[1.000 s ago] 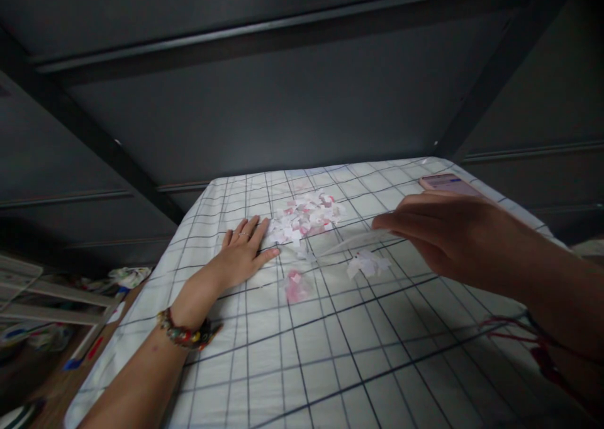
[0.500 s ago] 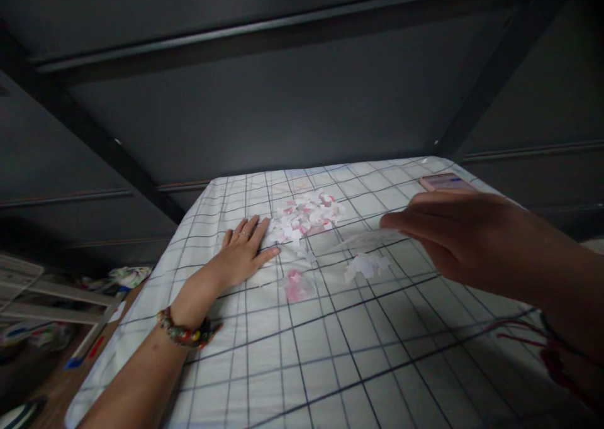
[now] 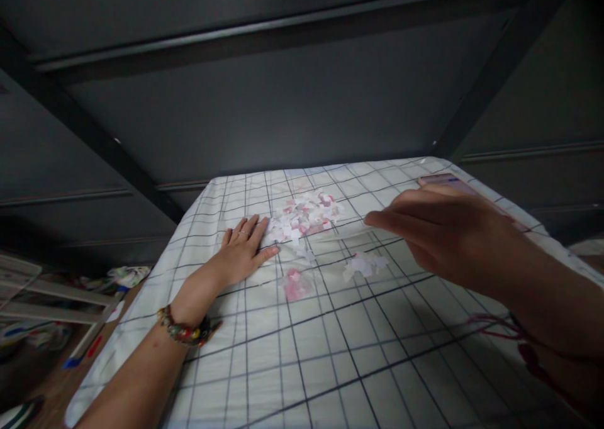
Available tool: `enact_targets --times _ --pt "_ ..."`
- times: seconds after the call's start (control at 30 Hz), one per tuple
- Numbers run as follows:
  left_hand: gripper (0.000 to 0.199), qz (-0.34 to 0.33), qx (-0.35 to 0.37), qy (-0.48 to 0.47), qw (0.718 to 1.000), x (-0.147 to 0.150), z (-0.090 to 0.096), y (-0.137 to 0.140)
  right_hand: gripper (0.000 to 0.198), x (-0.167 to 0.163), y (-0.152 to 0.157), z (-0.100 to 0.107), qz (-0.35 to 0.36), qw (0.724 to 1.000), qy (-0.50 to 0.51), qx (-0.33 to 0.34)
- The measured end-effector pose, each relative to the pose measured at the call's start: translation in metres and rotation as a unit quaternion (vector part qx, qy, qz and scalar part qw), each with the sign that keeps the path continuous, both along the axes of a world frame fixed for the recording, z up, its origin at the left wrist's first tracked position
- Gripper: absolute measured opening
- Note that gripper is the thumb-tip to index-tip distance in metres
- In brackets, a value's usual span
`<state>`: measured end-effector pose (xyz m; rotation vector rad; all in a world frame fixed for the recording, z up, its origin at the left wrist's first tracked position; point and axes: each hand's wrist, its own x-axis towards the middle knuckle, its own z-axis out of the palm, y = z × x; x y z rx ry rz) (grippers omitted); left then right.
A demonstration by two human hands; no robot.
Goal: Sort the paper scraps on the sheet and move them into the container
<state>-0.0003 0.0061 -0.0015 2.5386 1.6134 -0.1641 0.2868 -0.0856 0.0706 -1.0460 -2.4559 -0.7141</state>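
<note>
My left hand (image 3: 240,253) lies flat on the checked cloth (image 3: 330,366), fingers spread. Its fingertips are beside a heap of small torn paper scraps (image 3: 306,215), white with pink patches. My right hand (image 3: 434,234) hangs over the cloth to the right of the heap, fingers pinched together. From its fingertips a thin, translucent sheet (image 3: 346,231) reaches left; it is faint, and its material is unclear. Below it lies a smaller group of white scraps (image 3: 365,264). A pink and clear crumpled piece (image 3: 297,284) rests nearer to me, right of my left thumb.
A phone (image 3: 443,180) lies at the far right of the cloth, partly hidden behind my right hand. A dark panelled wall (image 3: 283,102) rises behind the table. At lower left are a pale frame (image 3: 61,297) and a crumpled bag (image 3: 127,275) by the floor.
My right hand has moved a little left and slightly up, with the translucent sheet in its fingers. The left hand and the scraps look unmoved.
</note>
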Motion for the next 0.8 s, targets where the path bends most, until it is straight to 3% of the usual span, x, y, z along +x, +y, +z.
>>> enact_targets --times 0.2,0.47,0.6,0.8 --pt "0.078 -0.003 0.004 -0.003 1.0 0.0 0.001 -0.001 0.028 -0.013 0.005 -0.009 0.052 0.998 -0.019 0.02" --pt "0.077 -0.01 0.007 -0.004 1.0 -0.001 0.003 -0.002 0.035 -0.004 0.005 -0.005 -0.013 1.0 0.002 -0.017" --pt "0.076 -0.011 0.017 0.0 1.0 0.0 0.0 0.0 0.03 -0.013 0.009 -0.011 0.024 1.0 0.004 0.012" --pt "0.076 -0.009 0.016 0.001 1.0 0.001 0.0 0.002 0.032 -0.005 0.009 -0.01 0.021 0.999 -0.025 -0.031"
